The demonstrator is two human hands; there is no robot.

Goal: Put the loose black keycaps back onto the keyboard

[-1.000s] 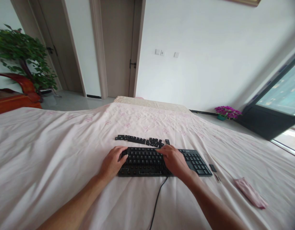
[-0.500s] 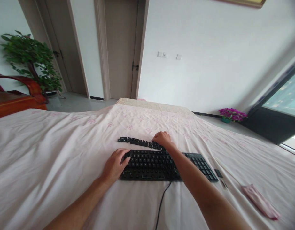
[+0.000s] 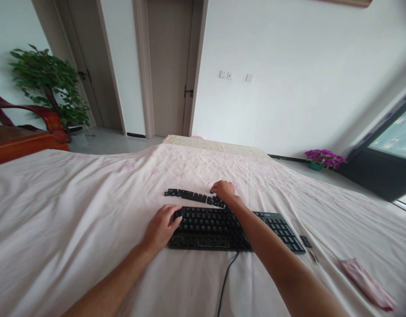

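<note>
A black keyboard [image 3: 204,223] lies on the cloth, and its lower rows on the left show bare switch posts without caps. My left hand [image 3: 162,225] grips its left end, thumb on top. Behind the keyboard, loose black keycaps [image 3: 193,198] form an uneven row, a long bar-shaped one among them. Over the right end of that row is my right hand [image 3: 224,190], fingers pinched on a small dark keycap [image 3: 212,191]. My right forearm crosses the keyboard and hides part of its keys.
The pale floral cloth [image 3: 123,198] has folds. Right of the keyboard lie a small black piece [image 3: 305,241], a thin metal tool [image 3: 313,255] and a pink pouch [image 3: 366,281]. A black cable [image 3: 226,277] runs toward me. A wooden chair [image 3: 31,132] stands at the left.
My right fingers have lifted slightly, and a keycap now shows at their tips. The left hand stays on the keyboard. The whole view has shifted a little.
</note>
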